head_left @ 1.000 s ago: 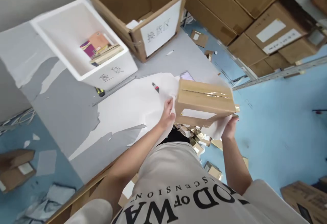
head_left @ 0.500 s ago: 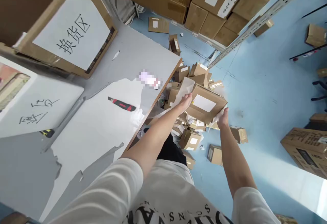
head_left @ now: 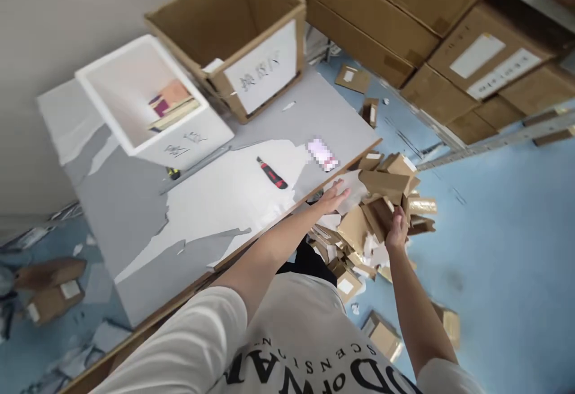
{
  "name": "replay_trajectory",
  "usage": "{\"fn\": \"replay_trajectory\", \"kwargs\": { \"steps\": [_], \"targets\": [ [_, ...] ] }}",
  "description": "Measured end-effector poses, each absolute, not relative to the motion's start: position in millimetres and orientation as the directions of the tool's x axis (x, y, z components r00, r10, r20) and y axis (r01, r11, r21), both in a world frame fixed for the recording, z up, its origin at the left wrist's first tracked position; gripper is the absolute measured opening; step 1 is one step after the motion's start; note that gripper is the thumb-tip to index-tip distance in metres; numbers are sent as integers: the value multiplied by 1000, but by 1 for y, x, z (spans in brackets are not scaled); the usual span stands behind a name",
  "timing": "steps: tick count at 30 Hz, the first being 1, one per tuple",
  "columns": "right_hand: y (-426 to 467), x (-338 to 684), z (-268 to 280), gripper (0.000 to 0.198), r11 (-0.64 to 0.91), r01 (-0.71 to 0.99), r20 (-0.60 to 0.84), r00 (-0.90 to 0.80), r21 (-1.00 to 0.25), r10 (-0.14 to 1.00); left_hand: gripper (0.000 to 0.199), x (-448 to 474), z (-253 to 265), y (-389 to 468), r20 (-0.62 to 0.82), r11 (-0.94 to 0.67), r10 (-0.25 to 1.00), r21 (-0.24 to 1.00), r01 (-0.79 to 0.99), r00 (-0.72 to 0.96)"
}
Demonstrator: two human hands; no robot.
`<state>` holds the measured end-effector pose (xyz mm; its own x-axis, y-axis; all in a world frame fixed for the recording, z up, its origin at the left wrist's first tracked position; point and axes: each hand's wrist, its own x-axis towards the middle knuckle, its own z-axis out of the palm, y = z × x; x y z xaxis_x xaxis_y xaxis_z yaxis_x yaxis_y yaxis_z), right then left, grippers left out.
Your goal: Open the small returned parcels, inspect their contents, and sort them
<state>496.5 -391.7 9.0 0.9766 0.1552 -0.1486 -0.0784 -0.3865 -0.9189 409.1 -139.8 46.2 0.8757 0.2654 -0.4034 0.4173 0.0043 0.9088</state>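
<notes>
Holds the left hand (head_left: 335, 196) loosely spread just past the table edge (head_left: 359, 156) and the right hand (head_left: 396, 230) by a brown carton (head_left: 384, 183) atop the cardboard heap (head_left: 353, 229); cannot tell whether gripping there. Opens rightward, beyond the heap, onto broad blue floor (head_left: 498, 274).

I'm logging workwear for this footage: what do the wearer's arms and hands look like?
The left hand and right hand are bare, as are the left forearm and right forearm. The left sleeve and right sleeve are short and whitish, part of a shirt with black lettering.
</notes>
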Motion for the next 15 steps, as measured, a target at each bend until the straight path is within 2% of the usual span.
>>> {"fn": "replay_trajectory", "kwargs": {
  "steps": [4,8,11,15],
  "targets": [
    [-305,491,22,86,-314,167,-1,882,-935,471,82,345,66,-89,-171,60,570,984,167,804],
    [-204,466,46,82,-143,186,47,751,-972,659,86,257,86,-41,-11,13,840,1000,0,543],
    [-141,432,68,81,-38,151,74,673,-988,736,90,184,99,-22,65,-50,953,997,-58,294],
    [-87,377,94,79,8,138,84,555,-990,828,86,89,106,-24,140,-137,990,986,-92,20]
  ]
}}
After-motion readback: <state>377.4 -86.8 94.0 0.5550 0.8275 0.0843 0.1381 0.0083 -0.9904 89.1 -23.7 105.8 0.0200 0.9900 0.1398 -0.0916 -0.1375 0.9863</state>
